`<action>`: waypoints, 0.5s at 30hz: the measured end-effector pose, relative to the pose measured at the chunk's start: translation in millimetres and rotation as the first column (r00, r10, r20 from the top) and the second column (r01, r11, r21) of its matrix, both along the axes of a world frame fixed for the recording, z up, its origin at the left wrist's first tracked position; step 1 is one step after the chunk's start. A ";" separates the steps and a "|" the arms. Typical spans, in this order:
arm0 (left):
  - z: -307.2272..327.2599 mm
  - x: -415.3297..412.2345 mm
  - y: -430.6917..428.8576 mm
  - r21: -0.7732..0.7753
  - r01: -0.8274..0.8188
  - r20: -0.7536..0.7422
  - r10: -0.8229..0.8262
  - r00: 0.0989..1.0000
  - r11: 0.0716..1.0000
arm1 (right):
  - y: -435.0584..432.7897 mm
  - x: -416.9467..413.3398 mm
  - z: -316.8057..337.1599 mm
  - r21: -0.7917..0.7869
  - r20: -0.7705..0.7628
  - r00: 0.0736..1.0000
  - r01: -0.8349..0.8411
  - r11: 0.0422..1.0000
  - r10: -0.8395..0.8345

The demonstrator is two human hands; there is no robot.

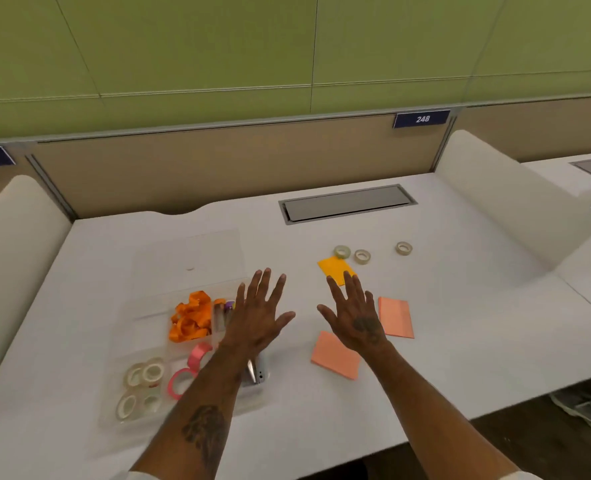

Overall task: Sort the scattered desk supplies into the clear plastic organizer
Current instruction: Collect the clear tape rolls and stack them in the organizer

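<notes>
Reaching over desk [460,306], L hand [257,313] and R hand [351,317] are held flat and open, nothing gripped. Clear organizer [148,327] is set at L, w/ orange ribbon [191,318], clear tape rolls [145,375], pink tape [190,368] inside. Loose tape rolls [361,256], orange pad [335,268], pink pads [335,355] are scattered at R. Metal item [257,372] by L forearm, poss. stapler.

Clear plastic organizer [148,329] at left, orange ribbon [190,318] and white tapes [144,375] inside, loose tape rolls [362,256], sticky pads [335,355] at right
</notes>
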State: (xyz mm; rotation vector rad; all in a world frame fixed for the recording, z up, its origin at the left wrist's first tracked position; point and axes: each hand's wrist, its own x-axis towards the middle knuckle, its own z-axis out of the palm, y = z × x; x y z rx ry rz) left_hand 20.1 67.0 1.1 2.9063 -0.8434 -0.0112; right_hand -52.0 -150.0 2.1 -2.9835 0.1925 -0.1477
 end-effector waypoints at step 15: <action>-11.6 25.7 -194.5 0.053 0.076 -0.051 -0.074 0.996 0.996 | -201.3 8.0 -20.5 -0.001 -0.052 0.996 0.077 0.997 -0.076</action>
